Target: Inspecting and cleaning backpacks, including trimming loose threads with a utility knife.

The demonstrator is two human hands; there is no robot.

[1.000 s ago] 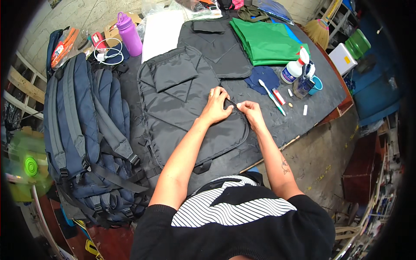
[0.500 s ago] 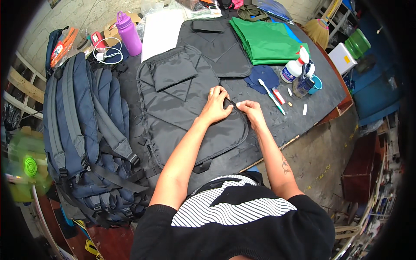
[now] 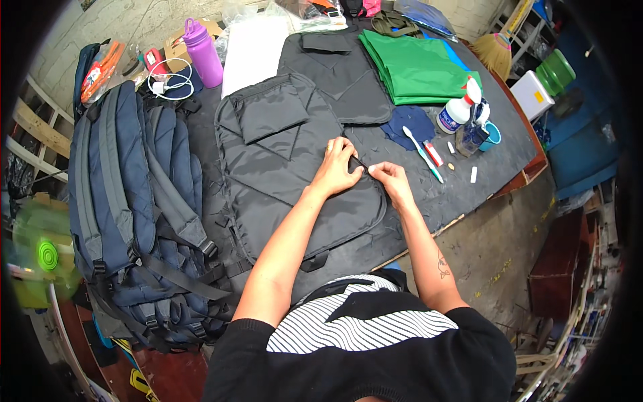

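Note:
A black fabric bag panel (image 3: pixel 268 187) with a raised flap pocket (image 3: pixel 271 115) and edge piping lies flat on the table before me. My left hand (image 3: pixel 337 166) rests on its right part, fingers bent and pinching the edge. Close by on the right, my right hand (image 3: pixel 392 182) pinches the same edge between thumb and forefinger. A short dark stretch of the edging runs between the two hands. Whether a thread or small tool is in the right fingers is too small to make out. Beyond lies a second black panel (image 3: pixel 348 90).
Navy backpacks (image 3: pixel 117 194) are piled at the left. Farther back stand a purple bottle (image 3: pixel 203 57) and folded green sheeting (image 3: pixel 418 70). On the right are a spray bottle (image 3: pixel 455 115), a toothbrush (image 3: pixel 422 154), a dark blue cloth (image 3: pixel 407 127) and a light blue cup (image 3: pixel 492 134).
The whole view has shifted slightly. My right hand has drawn a little away from the left, and more of the dark edging shows between them. Both keep their pinch.

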